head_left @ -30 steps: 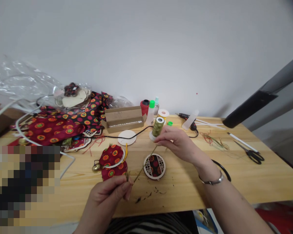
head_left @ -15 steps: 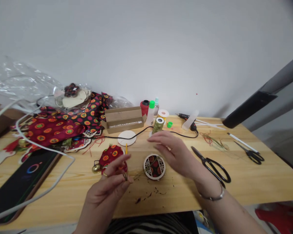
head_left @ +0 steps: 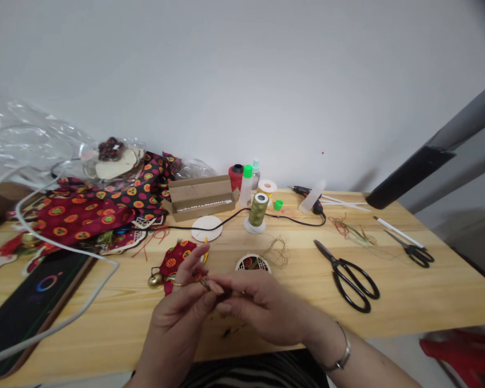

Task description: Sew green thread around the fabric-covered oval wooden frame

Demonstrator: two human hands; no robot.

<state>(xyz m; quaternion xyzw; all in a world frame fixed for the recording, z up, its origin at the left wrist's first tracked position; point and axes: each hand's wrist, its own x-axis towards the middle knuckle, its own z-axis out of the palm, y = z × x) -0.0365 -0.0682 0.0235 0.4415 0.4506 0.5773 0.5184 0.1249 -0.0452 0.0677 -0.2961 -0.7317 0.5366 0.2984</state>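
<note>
A small tuft of olive thread (head_left: 205, 283) is pinched at the fingertips of the left grip (head_left: 178, 307), with one finger raised apart. The right grip (head_left: 262, 307) is pressed together just beside it, its fingers meeting the tuft; whether thread is held there cannot be told. Below the raised finger lies a red patterned fabric pouch (head_left: 173, 261) with a brass bell (head_left: 155, 279). A round lattice-cut wooden frame (head_left: 253, 263) is partly hidden behind the right grip, touched by loose olive thread (head_left: 278, 251). Beyond stands an olive thread spool (head_left: 258, 210), and black scissors (head_left: 340, 268) lie on the bench (head_left: 408, 293) to the right.
</note>
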